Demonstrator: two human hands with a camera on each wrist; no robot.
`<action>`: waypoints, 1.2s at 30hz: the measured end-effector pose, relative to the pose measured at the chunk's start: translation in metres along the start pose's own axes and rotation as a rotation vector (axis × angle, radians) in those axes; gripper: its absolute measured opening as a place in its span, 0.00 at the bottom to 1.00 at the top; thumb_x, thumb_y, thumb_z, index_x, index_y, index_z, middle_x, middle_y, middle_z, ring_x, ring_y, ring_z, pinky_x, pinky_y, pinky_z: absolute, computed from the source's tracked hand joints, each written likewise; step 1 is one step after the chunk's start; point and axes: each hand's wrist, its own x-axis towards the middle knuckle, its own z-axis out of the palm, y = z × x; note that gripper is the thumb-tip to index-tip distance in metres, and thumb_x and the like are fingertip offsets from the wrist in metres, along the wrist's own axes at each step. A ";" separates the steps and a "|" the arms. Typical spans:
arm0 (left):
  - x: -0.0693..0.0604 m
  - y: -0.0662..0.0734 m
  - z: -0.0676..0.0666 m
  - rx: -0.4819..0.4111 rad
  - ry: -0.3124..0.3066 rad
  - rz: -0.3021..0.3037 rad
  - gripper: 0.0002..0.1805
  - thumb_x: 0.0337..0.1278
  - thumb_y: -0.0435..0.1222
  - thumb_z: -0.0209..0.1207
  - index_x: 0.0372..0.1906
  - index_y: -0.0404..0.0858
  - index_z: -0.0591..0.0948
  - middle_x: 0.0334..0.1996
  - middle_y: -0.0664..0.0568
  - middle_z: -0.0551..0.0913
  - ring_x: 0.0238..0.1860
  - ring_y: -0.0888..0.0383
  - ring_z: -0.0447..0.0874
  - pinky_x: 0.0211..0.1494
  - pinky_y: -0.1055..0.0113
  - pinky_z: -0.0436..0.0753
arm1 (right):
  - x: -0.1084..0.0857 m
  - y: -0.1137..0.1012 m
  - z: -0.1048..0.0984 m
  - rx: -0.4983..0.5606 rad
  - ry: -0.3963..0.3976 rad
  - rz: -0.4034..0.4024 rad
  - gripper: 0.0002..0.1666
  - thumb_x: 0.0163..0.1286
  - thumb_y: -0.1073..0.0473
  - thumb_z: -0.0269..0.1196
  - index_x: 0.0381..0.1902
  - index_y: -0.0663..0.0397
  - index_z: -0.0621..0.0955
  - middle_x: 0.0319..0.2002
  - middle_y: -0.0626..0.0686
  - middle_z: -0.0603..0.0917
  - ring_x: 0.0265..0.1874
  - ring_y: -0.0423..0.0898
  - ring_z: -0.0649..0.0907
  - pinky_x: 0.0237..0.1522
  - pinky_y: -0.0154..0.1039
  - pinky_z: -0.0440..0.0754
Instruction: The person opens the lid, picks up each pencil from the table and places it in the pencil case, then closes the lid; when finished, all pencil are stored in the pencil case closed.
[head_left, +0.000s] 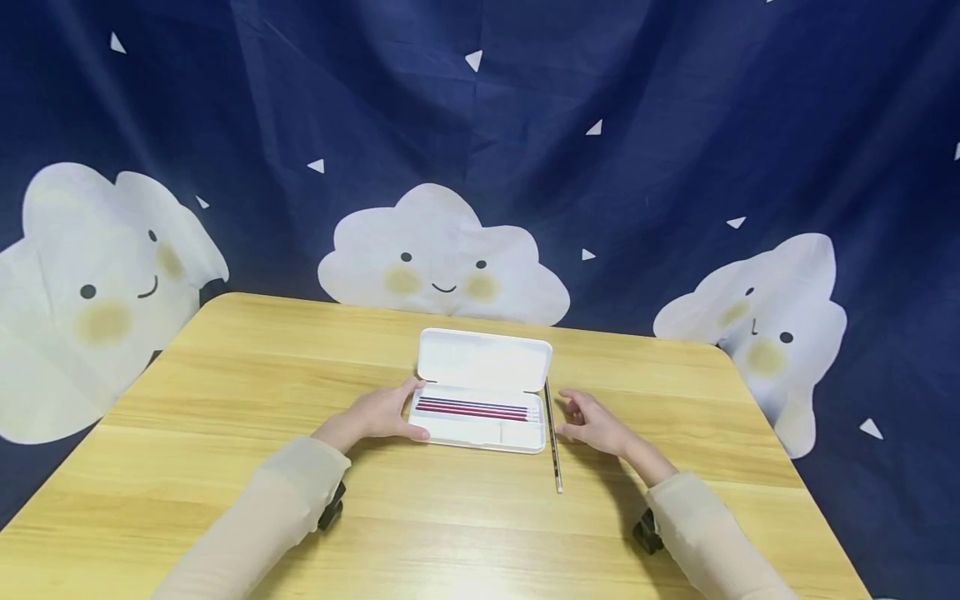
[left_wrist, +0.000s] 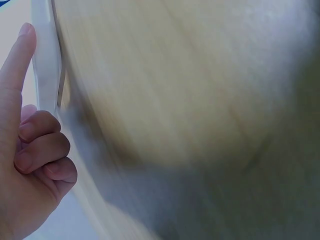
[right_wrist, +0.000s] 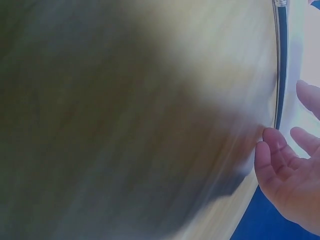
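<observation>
A white pencil case (head_left: 457, 431) lies on the table with its lid (head_left: 483, 360) raised toward the back. Several dark and red pencils (head_left: 472, 408) lie lengthwise inside. My left hand (head_left: 378, 413) holds the case's left end, thumb at the front corner and a finger near the hinge. In the left wrist view, one digit of the left hand (left_wrist: 30, 165) stretches along the case's edge while other fingers curl. A dark pencil (head_left: 555, 450) lies beside the case's right end. Just right of it, my right hand (head_left: 597, 427) has loosely bent fingers and holds nothing.
The wooden table (head_left: 465, 525) extends around the case on all sides. Behind it hangs a dark blue curtain (head_left: 420, 108) printed with white clouds. A small black device (head_left: 647, 532) sits under each sleeve at the wrist.
</observation>
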 end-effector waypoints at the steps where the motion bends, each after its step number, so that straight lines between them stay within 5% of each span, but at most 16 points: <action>1: -0.001 0.000 0.000 0.002 0.002 0.001 0.52 0.32 0.58 0.68 0.64 0.38 0.62 0.50 0.37 0.77 0.48 0.43 0.77 0.47 0.50 0.76 | 0.000 -0.001 0.000 -0.006 -0.001 0.007 0.38 0.59 0.61 0.62 0.61 0.75 0.60 0.45 0.66 0.72 0.40 0.53 0.75 0.42 0.46 0.75; 14: -0.001 -0.004 0.002 -0.011 0.011 0.001 0.52 0.32 0.58 0.68 0.64 0.37 0.62 0.51 0.37 0.77 0.49 0.43 0.76 0.48 0.50 0.76 | 0.003 -0.015 0.009 -0.215 0.005 0.068 0.54 0.50 0.48 0.70 0.66 0.67 0.56 0.49 0.67 0.70 0.48 0.58 0.74 0.49 0.54 0.72; 23: 0.000 -0.002 0.001 -0.018 0.004 0.008 0.52 0.31 0.59 0.68 0.64 0.38 0.62 0.49 0.39 0.78 0.47 0.45 0.77 0.47 0.52 0.76 | 0.004 -0.011 0.005 -0.151 0.043 0.200 0.46 0.52 0.70 0.64 0.65 0.72 0.54 0.53 0.72 0.68 0.50 0.62 0.74 0.48 0.52 0.75; 27: 0.001 -0.003 0.001 -0.014 0.001 0.002 0.52 0.30 0.59 0.68 0.64 0.39 0.62 0.50 0.39 0.77 0.47 0.45 0.77 0.46 0.52 0.76 | 0.005 -0.010 0.001 -0.152 0.041 0.228 0.43 0.50 0.75 0.60 0.63 0.76 0.55 0.38 0.63 0.77 0.35 0.53 0.77 0.35 0.43 0.78; 31: 0.001 -0.004 0.001 -0.014 0.000 -0.003 0.53 0.31 0.59 0.68 0.64 0.39 0.62 0.51 0.39 0.77 0.49 0.44 0.76 0.47 0.51 0.76 | 0.003 -0.008 -0.001 -0.164 0.042 0.222 0.39 0.49 0.76 0.58 0.60 0.80 0.58 0.26 0.55 0.73 0.23 0.46 0.71 0.27 0.38 0.72; 36: 0.000 -0.004 0.000 -0.021 0.003 -0.001 0.53 0.31 0.59 0.68 0.64 0.38 0.62 0.52 0.38 0.76 0.50 0.43 0.76 0.48 0.50 0.76 | -0.002 -0.004 -0.003 -0.167 0.058 0.198 0.29 0.52 0.75 0.56 0.53 0.79 0.66 0.31 0.59 0.75 0.32 0.52 0.76 0.36 0.45 0.77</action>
